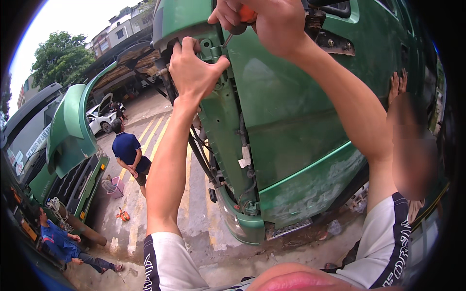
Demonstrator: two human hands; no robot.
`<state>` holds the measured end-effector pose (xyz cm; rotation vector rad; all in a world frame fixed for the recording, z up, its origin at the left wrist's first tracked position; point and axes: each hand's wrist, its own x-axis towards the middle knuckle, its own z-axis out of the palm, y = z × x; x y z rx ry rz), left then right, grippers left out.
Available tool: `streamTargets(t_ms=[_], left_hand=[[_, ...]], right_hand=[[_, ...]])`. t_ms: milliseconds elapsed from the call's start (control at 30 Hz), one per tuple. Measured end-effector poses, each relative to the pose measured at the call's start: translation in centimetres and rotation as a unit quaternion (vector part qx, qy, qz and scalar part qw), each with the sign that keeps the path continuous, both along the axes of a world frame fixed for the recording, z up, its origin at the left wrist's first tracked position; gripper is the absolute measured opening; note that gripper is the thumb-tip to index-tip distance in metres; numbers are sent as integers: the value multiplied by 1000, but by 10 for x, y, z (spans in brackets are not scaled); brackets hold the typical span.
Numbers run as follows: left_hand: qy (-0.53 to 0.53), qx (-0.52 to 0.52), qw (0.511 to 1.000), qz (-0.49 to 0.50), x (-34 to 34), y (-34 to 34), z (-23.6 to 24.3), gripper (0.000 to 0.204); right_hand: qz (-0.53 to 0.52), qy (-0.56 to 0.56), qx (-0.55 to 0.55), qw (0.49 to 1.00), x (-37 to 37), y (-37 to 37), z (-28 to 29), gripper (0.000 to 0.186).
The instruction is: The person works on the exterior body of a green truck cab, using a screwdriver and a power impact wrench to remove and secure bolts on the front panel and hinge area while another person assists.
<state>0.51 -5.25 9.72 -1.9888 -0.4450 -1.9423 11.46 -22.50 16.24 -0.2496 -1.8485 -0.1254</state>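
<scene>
The right hand point(280, 25) was clamped on a screwdriver point(248, 14) beside a truck hinge point(207, 52); the left hand point(192, 72) touched this hinge, clamped or not I could not tell. Behind were a person point(128, 149) and a basket point(116, 190).

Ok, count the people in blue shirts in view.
2. One person in a navy-blue shirt stands by yellow-striped pavement; another person in a brighter blue shirt is at the lower left. Others may be hidden behind the green metal truck cab.

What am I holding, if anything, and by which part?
Your right hand holds a screwdriver-like tool by its orange handle. Your left hand is at the green bracket; whether it grips cannot be told.
</scene>
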Motion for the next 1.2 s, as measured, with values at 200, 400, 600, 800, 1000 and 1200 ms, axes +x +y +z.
streamTargets(t_ms=[200, 400, 600, 800, 1000, 1200], left_hand=[[-7, -8, 1000, -9, 3, -2, -2, 54], [-11, -8, 1000, -2, -1, 0, -1, 55], [19, 1, 1000, 10, 1, 0, 2, 53], [19, -9, 1000, 6, -5, -1, 3, 56], [14, -6, 1000, 7, -1, -1, 1, 57], [15, 2, 1000, -15, -2, 0, 1, 56]], right_hand=[[55, 27, 48, 997, 15, -3, -4, 49], [100, 86, 65, 989, -3, 14, -1, 47], [127, 75, 69, 987, 13, 41, -2, 42], [179, 125, 76, 973, 13, 47, -23, 42], [228, 131, 108, 959, 27, 77, -30, 42], [238, 125, 100, 958, 24, 79, -34, 38]])
